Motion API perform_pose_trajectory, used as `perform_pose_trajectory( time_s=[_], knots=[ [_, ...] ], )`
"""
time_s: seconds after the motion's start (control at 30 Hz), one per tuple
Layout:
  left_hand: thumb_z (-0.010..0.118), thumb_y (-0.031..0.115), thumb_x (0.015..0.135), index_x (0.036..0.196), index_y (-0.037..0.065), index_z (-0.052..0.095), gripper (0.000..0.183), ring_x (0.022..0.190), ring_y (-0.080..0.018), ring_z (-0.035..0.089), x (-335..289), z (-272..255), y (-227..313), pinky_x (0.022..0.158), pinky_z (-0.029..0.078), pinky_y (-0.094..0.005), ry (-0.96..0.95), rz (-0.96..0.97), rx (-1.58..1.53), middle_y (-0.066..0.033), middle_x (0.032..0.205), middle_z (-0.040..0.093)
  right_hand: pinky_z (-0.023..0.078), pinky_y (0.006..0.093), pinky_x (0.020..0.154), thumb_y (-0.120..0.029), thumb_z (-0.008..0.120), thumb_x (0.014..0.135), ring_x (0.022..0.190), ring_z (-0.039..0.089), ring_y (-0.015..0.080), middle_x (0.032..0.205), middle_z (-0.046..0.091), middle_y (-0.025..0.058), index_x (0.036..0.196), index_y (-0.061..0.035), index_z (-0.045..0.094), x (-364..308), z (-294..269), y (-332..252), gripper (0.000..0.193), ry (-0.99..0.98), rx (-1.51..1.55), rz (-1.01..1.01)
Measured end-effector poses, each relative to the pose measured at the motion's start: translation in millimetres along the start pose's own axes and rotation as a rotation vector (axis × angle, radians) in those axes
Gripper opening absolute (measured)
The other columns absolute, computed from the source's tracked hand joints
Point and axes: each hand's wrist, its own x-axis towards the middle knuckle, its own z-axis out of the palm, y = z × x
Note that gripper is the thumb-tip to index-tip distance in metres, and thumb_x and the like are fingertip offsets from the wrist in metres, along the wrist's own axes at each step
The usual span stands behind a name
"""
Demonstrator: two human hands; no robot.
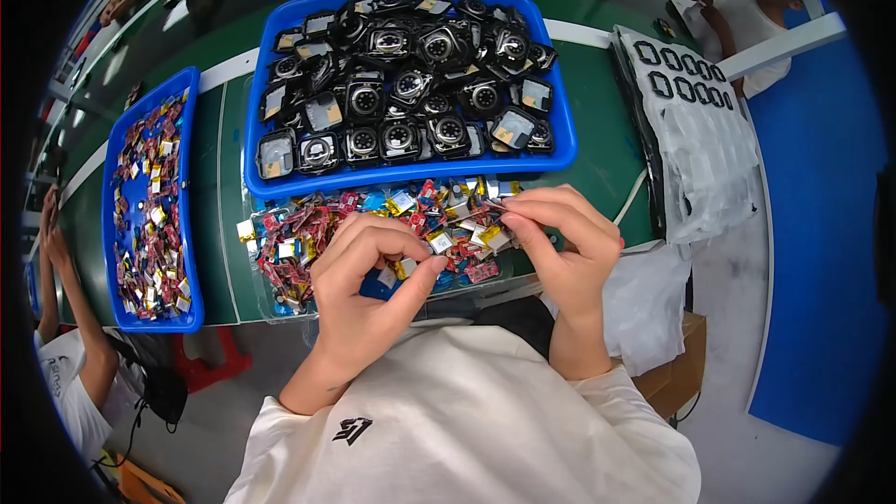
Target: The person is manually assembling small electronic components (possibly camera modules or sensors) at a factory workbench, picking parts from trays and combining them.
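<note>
Both my hands are over a clear tray [509, 271] heaped with small red circuit boards [483, 272], and silver and yellow battery cells [401, 202]. My left hand [364, 285] has thumb and forefinger drawn close together beside a white-silver cell [440, 242]; whatever is between them is too small to tell. Opposite it, my right hand [571, 247] pinches with thumb and forefinger at the heap's right side. A thin piece shows at those fingertips, its kind unclear. Behind the heap stands a blue tray [411, 171] full of black smartwatch cases [399, 137].
A second blue tray [193, 196] with similar boards and cells stands at the left. At the right lie white plastic trays [709, 177] with black frames [661, 84] on top. Other people [75, 383] sit at the left and far right. A cardboard box [686, 369] is below the green table.
</note>
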Motion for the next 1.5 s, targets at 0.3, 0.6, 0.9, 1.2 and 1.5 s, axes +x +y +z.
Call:
perform_pose_trajectory(
  time_s=[0.3, 0.6, 0.9, 1.2, 1.5],
  knots=[
    [0.075, -0.001, 0.066, 0.098, 0.006, 0.067, 0.033, 0.082, -0.0214, 0.057, 12, 2, 3, 0.068, 0.044, -0.0305, -0.002, 0.317, 0.264, -0.0050, 0.091, 0.066, 0.048, 0.0275, 0.059, 0.003, 0.076, 0.066, 0.070, 0.064, 0.0209, 0.082, 0.069, 0.0094, 0.083, -0.0006, 0.070, -4, 13, 2, 0.018, -0.021, 0.080, -0.217],
    [0.069, -0.006, 0.068, 0.102, 0.005, 0.067, 0.036, 0.070, -0.0201, 0.054, 3, 10, 4, 0.064, 0.043, -0.0288, -0.022, 0.208, 0.094, -0.0024, 0.075, 0.065, 0.048, 0.0289, 0.059, 0.006, 0.075, 0.066, 0.071, 0.063, 0.0203, 0.081, 0.066, 0.0090, 0.086, -0.0006, 0.068, -9, 19, 0, 0.023, 0.020, 0.128, -0.205],
    [0.064, -0.009, 0.070, 0.094, 0.002, 0.070, 0.027, 0.073, -0.0189, 0.057, 1, 5, 7, 0.066, 0.043, -0.0274, -0.200, 0.072, -0.183, -0.0074, 0.080, 0.064, 0.049, 0.0254, 0.070, 0.011, 0.062, 0.077, 0.082, 0.063, 0.0181, 0.095, 0.064, 0.0137, 0.091, 0.0040, 0.061, -15, 18, -9, 0.015, 0.012, 0.763, 0.309],
    [0.076, -0.001, 0.063, 0.083, 0.004, 0.073, 0.021, 0.065, -0.0155, 0.049, 1, -4, 1, 0.058, 0.036, -0.0267, 0.025, 0.250, 0.227, -0.0027, 0.077, 0.060, 0.040, 0.0289, 0.062, -0.018, 0.085, 0.058, 0.073, 0.054, 0.0185, 0.086, 0.061, 0.0085, 0.085, -0.0047, 0.067, -8, 10, -10, 0.035, -0.084, 0.188, -0.291],
    [0.075, -0.001, 0.060, 0.079, 0.007, 0.071, 0.022, 0.072, -0.0179, 0.054, 4, -1, 7, 0.061, 0.042, -0.0272, 0.005, 0.401, 0.334, -0.0021, 0.081, 0.065, 0.039, 0.0262, 0.056, -0.013, 0.085, 0.062, 0.060, 0.054, 0.0161, 0.075, 0.065, 0.0062, 0.081, -0.0035, 0.069, -14, 15, -8, 0.026, -0.061, 0.240, -0.156]
  ],
)
